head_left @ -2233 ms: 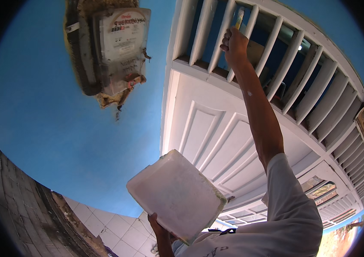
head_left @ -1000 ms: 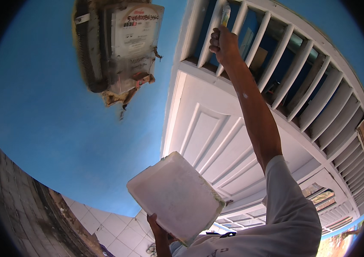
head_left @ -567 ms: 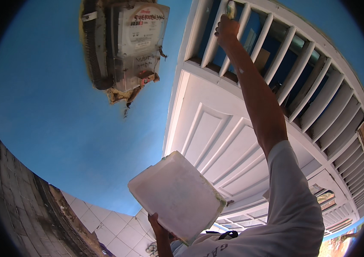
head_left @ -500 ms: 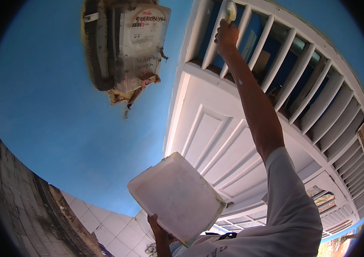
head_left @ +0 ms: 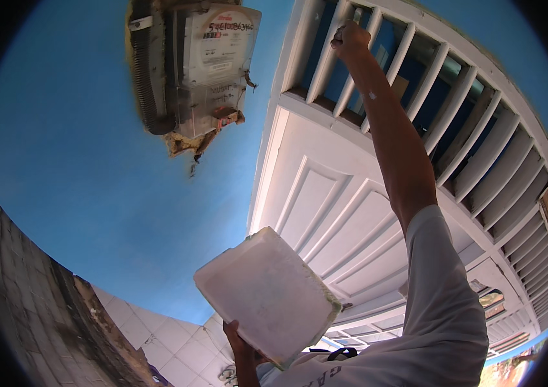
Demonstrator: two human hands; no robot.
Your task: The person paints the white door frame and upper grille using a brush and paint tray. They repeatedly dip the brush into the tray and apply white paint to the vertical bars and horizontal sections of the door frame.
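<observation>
right hand [head_left: 349, 40]: raised far up, fist clamped on something small at the white bars [head_left: 416, 71]; tool itself hidden, cannot tell what
bars: painted white, slatted, long axes running up and away; fist sits on 1 bar, near the top rail
left hand [head_left: 243, 342]: low and near, fingers gripped under the white container [head_left: 267, 293]
container: rectangular, flat-sided, scuffed matte plastic, tilted, well below and left of the fist
door [head_left: 325, 213]: white, panelled, below the bars
wall [head_left: 61, 161]: blue, smooth; grey meter box [head_left: 196, 64] upper left, ragged edge
</observation>
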